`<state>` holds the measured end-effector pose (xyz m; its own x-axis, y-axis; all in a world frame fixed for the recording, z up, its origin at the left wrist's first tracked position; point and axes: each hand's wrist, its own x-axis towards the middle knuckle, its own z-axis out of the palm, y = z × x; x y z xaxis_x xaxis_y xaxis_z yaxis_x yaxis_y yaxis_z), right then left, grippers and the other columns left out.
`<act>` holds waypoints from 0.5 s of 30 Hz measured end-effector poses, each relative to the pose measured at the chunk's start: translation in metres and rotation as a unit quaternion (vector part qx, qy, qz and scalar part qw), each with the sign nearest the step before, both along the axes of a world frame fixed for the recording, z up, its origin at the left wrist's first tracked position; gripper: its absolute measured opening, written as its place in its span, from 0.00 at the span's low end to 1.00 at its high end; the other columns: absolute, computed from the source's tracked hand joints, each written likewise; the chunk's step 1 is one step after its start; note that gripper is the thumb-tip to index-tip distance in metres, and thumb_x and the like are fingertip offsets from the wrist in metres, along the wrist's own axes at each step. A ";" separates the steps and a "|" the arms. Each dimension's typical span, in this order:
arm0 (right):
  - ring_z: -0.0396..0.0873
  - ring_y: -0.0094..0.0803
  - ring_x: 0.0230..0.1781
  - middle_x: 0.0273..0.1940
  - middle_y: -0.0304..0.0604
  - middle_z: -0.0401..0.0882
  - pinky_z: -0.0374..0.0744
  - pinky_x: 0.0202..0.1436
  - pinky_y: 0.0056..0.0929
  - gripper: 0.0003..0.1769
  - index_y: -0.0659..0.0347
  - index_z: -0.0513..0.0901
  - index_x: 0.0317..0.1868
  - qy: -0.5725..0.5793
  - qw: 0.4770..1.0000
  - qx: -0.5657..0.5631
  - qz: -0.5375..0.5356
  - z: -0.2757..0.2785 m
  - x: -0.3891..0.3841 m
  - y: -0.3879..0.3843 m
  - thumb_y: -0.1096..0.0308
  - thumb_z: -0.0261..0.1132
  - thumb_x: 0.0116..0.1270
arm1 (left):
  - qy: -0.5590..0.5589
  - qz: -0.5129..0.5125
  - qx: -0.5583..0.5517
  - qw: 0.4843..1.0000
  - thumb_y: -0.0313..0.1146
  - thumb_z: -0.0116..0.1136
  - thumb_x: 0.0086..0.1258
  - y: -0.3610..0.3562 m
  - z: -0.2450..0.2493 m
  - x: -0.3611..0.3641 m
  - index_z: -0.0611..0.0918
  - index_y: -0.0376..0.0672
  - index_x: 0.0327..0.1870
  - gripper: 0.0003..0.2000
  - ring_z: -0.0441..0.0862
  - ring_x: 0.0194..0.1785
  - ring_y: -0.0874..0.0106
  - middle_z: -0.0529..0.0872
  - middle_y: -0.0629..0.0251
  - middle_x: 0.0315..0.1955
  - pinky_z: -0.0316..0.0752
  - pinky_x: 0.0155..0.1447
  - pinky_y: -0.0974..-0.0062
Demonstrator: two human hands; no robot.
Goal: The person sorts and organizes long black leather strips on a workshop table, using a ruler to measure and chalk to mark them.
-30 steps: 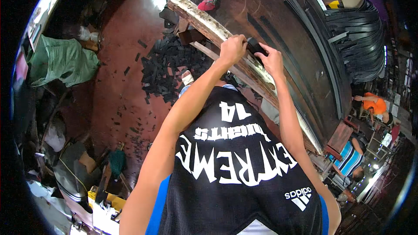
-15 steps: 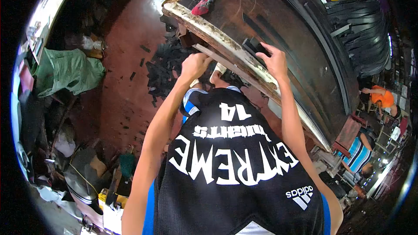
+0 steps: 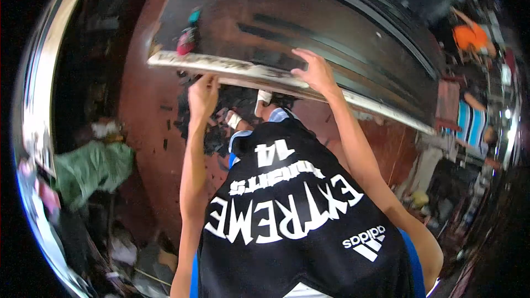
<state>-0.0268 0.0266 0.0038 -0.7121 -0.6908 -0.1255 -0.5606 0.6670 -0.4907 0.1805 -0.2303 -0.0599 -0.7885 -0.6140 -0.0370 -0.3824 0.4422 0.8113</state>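
At the near side of a dark worktable [image 3: 221, 27], my left hand [image 3: 203, 97] is closed just below the worn whitish edge [image 3: 221, 67]. What its fingers hold, if anything, is hidden. My right hand [image 3: 317, 73] is over the same edge farther right, its thumb and fingers apart, with nothing visible between them. Long flat black strips [image 3: 276, 34] lie on the tabletop beyond it. A red object with a teal end [image 3: 187, 38] rests near the left corner, blurred by motion.
Black scraps [image 3: 218, 127] litter the reddish floor [image 3: 141, 110] around my feet. A green sack [image 3: 94, 171] stands at left. Two people are at the right, one in an orange top [image 3: 472, 38], another in a blue striped shirt [image 3: 470, 124]. Long dark strips [image 3: 381, 19] line the table's far side.
The view has swung, so the table lies more level and farther left. Both hands have shifted left in view. The black piece near my right fingers no longer shows clearly.
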 end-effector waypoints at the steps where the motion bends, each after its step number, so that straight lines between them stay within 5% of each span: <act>1: 0.74 0.48 0.68 0.67 0.47 0.76 0.72 0.71 0.40 0.34 0.54 0.79 0.66 0.010 1.000 0.005 -0.027 0.005 -0.005 0.020 0.63 0.75 0.57 | 0.011 -0.009 0.002 1.000 0.35 0.59 0.73 -0.001 0.005 -0.007 0.87 0.37 0.46 0.11 0.89 0.38 0.56 0.89 0.50 0.34 0.80 0.43 0.66; 8: 0.80 0.48 0.60 0.61 0.49 0.82 0.78 0.64 0.42 0.31 0.56 0.83 0.60 0.071 0.982 0.122 -0.127 0.019 -0.052 0.206 0.65 0.77 0.53 | 0.099 -0.161 -0.104 0.976 0.28 0.63 0.69 0.051 0.051 -0.073 0.87 0.37 0.46 0.08 0.88 0.36 0.62 0.89 0.54 0.37 0.81 0.44 0.67; 9: 0.76 0.47 0.66 0.64 0.47 0.79 0.74 0.69 0.43 0.30 0.54 0.83 0.61 0.039 0.971 0.171 -0.162 0.024 -0.061 0.229 0.64 0.77 0.55 | 0.107 -0.194 -0.100 0.970 0.27 0.65 0.67 0.068 0.056 -0.087 0.87 0.38 0.45 0.08 0.88 0.39 0.60 0.89 0.55 0.38 0.81 0.45 0.65; 15: 0.77 0.50 0.62 0.61 0.49 0.81 0.76 0.65 0.44 0.30 0.61 0.85 0.56 0.030 0.962 0.232 -0.140 0.006 -0.096 0.359 0.67 0.76 0.49 | 0.064 -0.382 -0.249 0.888 0.35 0.70 0.61 0.139 0.040 -0.160 0.83 0.46 0.59 0.23 0.77 0.58 0.58 0.83 0.61 0.53 0.71 0.62 0.55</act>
